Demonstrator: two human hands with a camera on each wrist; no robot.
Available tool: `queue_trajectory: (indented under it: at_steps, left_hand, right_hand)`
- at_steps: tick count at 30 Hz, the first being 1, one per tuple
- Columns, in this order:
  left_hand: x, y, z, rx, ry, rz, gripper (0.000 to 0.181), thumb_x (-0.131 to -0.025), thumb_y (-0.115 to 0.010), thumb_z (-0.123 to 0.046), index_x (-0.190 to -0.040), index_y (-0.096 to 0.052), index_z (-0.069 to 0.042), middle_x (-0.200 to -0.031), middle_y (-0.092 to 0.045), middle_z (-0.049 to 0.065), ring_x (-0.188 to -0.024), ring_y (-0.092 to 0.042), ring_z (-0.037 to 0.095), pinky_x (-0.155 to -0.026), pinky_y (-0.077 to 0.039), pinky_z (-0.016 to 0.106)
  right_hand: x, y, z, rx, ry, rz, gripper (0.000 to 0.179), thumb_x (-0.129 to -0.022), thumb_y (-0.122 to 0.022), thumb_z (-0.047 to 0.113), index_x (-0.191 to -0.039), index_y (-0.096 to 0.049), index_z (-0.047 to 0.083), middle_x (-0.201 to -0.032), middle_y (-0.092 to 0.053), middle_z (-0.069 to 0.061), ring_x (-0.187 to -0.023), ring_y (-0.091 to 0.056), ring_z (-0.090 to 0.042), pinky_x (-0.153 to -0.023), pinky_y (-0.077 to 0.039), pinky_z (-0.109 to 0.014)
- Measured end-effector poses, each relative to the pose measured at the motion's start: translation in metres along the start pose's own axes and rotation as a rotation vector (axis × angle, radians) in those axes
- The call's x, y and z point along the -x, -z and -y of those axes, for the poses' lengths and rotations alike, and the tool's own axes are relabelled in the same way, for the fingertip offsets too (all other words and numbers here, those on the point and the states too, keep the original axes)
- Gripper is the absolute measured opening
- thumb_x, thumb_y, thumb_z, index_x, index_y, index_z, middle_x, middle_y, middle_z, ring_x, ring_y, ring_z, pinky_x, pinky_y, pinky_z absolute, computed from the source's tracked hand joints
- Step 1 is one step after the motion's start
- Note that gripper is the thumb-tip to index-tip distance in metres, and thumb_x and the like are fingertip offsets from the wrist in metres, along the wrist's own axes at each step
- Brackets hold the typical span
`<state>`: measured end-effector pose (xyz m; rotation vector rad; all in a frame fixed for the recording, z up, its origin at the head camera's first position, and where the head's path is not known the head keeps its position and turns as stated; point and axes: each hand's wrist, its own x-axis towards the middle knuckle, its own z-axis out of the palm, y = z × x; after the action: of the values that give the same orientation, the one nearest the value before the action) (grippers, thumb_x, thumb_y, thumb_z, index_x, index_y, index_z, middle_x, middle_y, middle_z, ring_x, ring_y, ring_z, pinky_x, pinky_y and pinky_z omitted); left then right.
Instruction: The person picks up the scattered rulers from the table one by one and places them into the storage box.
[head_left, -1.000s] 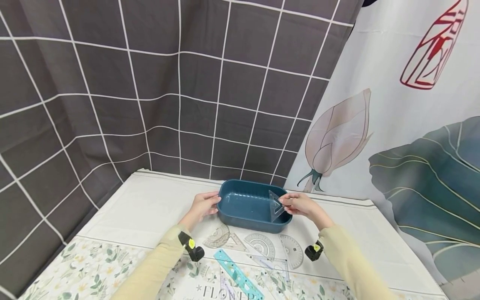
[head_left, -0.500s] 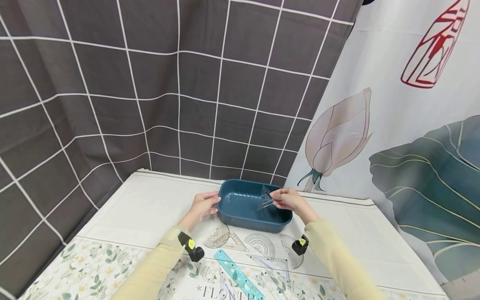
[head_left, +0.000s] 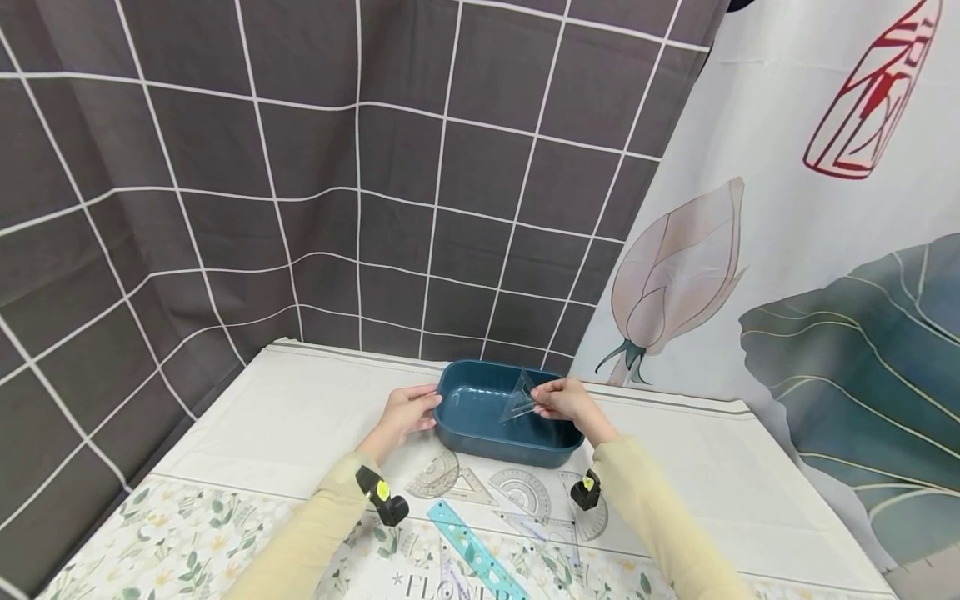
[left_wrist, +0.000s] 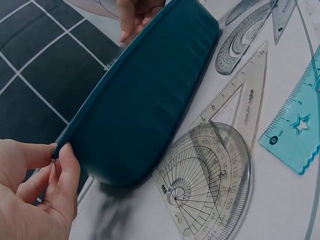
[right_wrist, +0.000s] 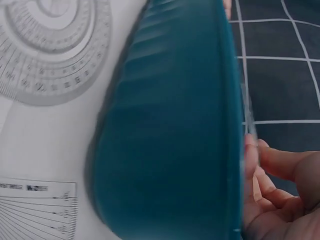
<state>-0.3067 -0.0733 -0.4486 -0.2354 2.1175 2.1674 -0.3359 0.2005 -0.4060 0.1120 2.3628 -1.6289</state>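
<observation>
A dark teal plastic tub [head_left: 495, 450] stands near the back edge of the table. My left hand [head_left: 405, 415] pinches its left rim between thumb and fingers, which the left wrist view shows up close. Over the tub's right half, my right hand [head_left: 566, 402] pinches a clear triangular set square [head_left: 519, 400] by one side. The set square is tilted, partly below the rim line; whether it touches the tub's floor I cannot tell. In the right wrist view the tub's wall [right_wrist: 170, 125] hides most of the set square.
In front of the tub lie several clear protractors [head_left: 521, 492], set squares [left_wrist: 240, 95] and a turquoise ruler [head_left: 476, 550] on the floral tablecloth [head_left: 172, 533]. One round protractor [left_wrist: 205, 180] overlaps a set square. A dark gridded curtain [head_left: 315, 208] hangs behind the table.
My right hand has moved left with the set square, from the tub's right rim to over its inside, and the set square has turned. The left hand stays on the rim.
</observation>
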Motion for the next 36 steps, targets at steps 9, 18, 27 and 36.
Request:
queue_trajectory:
  at_steps: [9, 18, 27, 36]
  left_hand:
    - [-0.001, -0.002, -0.003, -0.013, 0.034, -0.015, 0.04, -0.09, -0.062, -0.007, -0.129, -0.057, 0.001, -0.121, -0.062, 0.025, -0.074, -0.064, 0.009, -0.06, -0.057, 0.015]
    - [0.0, -0.002, -0.003, -0.004, 0.039, -0.009, 0.041, -0.09, -0.063, -0.007, -0.13, -0.057, 0.001, -0.122, -0.062, 0.024, -0.073, -0.064, 0.009, -0.059, -0.057, 0.015]
    - [-0.001, -0.003, -0.003, 0.001, 0.045, -0.01, 0.041, -0.09, -0.063, -0.007, -0.13, -0.057, 0.001, -0.122, -0.062, 0.024, -0.072, -0.063, 0.007, -0.058, -0.056, 0.014]
    - [-0.002, -0.003, -0.001, -0.001, 0.044, -0.019, 0.04, -0.09, -0.063, -0.007, -0.129, -0.057, 0.0, -0.122, -0.062, 0.024, -0.075, -0.065, 0.009, -0.058, -0.056, 0.014]
  right_hand:
    - [0.0, -0.01, -0.01, 0.088, 0.014, 0.048, 0.027, -0.09, -0.059, -0.006, -0.114, -0.057, -0.018, -0.069, -0.064, -0.004, -0.053, -0.061, -0.004, -0.055, -0.058, -0.018]
    - [0.001, -0.019, -0.018, 0.196, 0.023, 0.032, 0.019, -0.086, -0.061, -0.009, -0.105, -0.061, -0.016, -0.074, -0.069, -0.013, -0.052, -0.061, -0.007, -0.053, -0.058, -0.021]
    - [0.005, -0.021, -0.023, 0.527, 0.088, -0.11, 0.013, -0.08, -0.075, 0.006, -0.089, -0.072, -0.002, -0.069, -0.07, -0.009, -0.054, -0.063, -0.01, -0.06, -0.058, -0.028]
    - [0.006, -0.025, -0.026, 0.608, 0.09, -0.136, 0.014, -0.08, -0.075, 0.009, -0.09, -0.071, 0.0, -0.076, -0.07, -0.008, -0.059, -0.065, -0.013, -0.066, -0.058, -0.032]
